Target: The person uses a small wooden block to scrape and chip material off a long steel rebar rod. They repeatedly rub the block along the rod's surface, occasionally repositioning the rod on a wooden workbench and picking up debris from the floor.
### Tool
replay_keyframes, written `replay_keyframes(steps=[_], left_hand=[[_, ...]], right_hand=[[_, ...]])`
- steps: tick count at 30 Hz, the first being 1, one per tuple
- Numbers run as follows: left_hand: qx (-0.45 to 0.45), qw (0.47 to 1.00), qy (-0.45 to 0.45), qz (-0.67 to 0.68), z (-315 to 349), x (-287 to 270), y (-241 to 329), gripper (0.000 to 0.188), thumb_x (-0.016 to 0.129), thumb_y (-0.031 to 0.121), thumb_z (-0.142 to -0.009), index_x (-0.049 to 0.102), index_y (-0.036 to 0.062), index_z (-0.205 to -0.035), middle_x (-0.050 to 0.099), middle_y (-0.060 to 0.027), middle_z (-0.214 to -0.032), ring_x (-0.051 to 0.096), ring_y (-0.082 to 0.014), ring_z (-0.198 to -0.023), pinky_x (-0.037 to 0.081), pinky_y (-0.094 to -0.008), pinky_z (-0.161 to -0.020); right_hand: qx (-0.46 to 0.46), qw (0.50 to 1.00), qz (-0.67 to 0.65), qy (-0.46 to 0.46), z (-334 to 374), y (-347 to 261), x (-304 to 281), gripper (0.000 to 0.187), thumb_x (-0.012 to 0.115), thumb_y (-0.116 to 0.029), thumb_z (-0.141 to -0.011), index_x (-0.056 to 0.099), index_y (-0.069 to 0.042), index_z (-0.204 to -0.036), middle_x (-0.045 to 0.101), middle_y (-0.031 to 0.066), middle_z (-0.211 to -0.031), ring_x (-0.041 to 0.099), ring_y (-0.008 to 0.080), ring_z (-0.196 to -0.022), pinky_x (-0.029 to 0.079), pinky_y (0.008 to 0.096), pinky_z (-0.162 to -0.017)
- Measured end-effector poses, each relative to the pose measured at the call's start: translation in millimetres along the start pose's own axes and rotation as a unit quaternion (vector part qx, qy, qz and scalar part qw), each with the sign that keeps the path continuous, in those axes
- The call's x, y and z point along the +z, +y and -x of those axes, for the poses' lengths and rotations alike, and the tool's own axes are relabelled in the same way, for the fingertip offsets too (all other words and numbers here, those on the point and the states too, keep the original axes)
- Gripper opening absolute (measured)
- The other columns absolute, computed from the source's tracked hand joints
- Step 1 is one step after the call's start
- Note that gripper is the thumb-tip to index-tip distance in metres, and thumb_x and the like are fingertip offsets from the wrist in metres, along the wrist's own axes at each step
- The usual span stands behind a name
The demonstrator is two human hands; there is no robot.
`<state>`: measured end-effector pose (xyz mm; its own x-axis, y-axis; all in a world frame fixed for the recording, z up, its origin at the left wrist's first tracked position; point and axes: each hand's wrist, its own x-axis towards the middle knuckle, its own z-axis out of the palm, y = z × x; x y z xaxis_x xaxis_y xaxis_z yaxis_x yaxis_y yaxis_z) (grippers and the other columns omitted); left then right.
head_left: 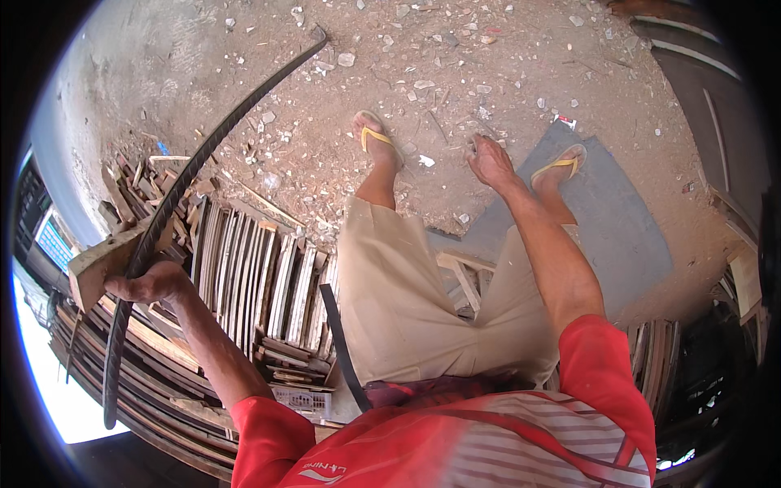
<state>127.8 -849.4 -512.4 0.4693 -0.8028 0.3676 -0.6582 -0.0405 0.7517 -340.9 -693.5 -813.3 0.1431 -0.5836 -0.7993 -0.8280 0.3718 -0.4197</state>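
Note:
My left hand [154,282] is closed around a short wooden board [102,264] and a long, dark, ribbed steel pry bar [192,169]. The bar runs from the lower left up to a bent, hooked tip over the ground. It crosses the board close to my fingers. My right hand [490,163] is held out in front of me, between my two sandalled feet, with its fingers curled in. Whatever lies in those fingers, if anything, is too small to make out.
Stacked wooden slats [244,268] stand at my left, with loose wood offcuts [134,187] beyond them. White chips litter the dirt ground [325,89]. A grey sheet [618,211] lies under my right foot. A pale plastic crate [303,402] is near my left side.

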Motion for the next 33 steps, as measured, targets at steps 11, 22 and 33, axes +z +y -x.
replay_keyframes(steps=[11,22,33], left_hand=[[-0.011,1.000,0.002,0.010,38,-31,-4,0.096,0.033,0.084,-0.083,0.059,-0.0023,-0.115,0.062,-0.0225,-0.102,0.061,-0.0361,-0.099,0.046,-0.0494,-0.096],[-0.011,0.999,0.011,0.032,42,-65,-11,0.091,0.029,0.080,-0.085,0.061,-0.0005,-0.115,0.064,-0.0239,-0.108,0.059,-0.0390,-0.105,0.042,-0.0576,-0.099],[-0.009,0.998,0.055,0.011,72,-73,-19,0.093,0.034,0.079,-0.084,0.060,-0.0053,-0.112,0.064,-0.0224,-0.102,0.059,-0.0380,-0.104,0.041,-0.0532,-0.103]], right_hand=[[-0.166,0.977,0.124,-0.058,-213,-83,63,0.027,0.051,-0.011,-0.092,0.061,-0.002,-0.115,0.061,0.0259,-0.114,0.062,0.0438,-0.107,0.051,0.0506,-0.092],[-0.229,0.936,0.265,-0.025,-275,-105,122,0.033,0.044,-0.012,-0.096,0.062,-0.005,-0.122,0.040,0.0193,-0.149,0.040,0.0365,-0.139,0.046,0.0479,-0.106],[-0.250,0.944,0.213,-0.024,-282,-66,105,0.021,0.048,-0.009,-0.091,0.063,0.001,-0.103,0.061,0.0253,-0.116,0.064,0.0404,-0.107,0.055,0.0496,-0.089]])
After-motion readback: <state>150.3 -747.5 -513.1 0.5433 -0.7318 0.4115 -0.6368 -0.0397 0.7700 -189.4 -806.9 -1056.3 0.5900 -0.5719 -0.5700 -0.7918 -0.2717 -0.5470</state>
